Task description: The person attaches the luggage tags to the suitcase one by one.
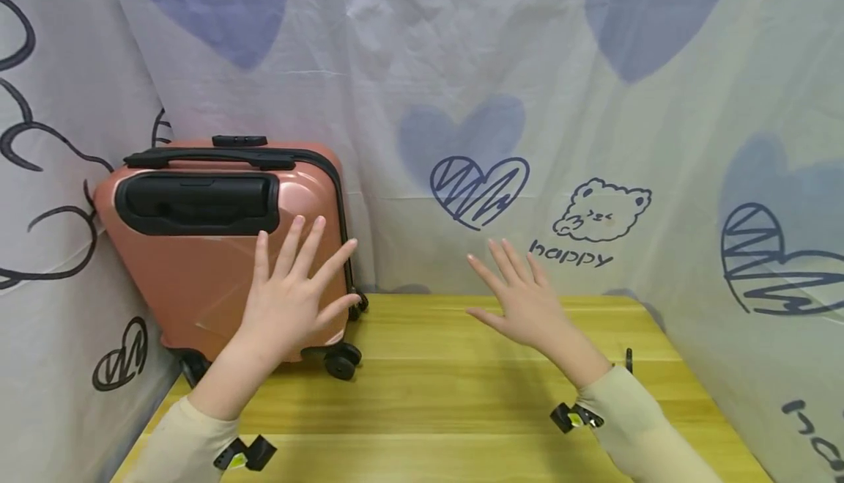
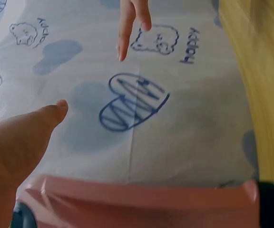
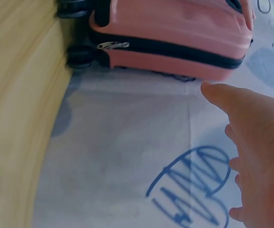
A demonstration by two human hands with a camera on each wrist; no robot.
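Note:
A pink hard-shell suitcase with black handles, zipper and wheels stands upright at the left of the wooden table. In the head view my left hand is raised in front of it, fingers spread and straight, overlapping its lower right side. My right hand is held over the table further right, fingers also spread and holding nothing. The left wrist view shows my left thumb above the suitcase edge. From the right wrist, the suitcase's zipped side appears beyond my right hand.
The wooden table reaches to a pale cloth backdrop printed with hearts, bears and lettering. Cloth walls close in at left and right. A dark band circles the left wrist, and another the right. A small black item shows beside the right sleeve.

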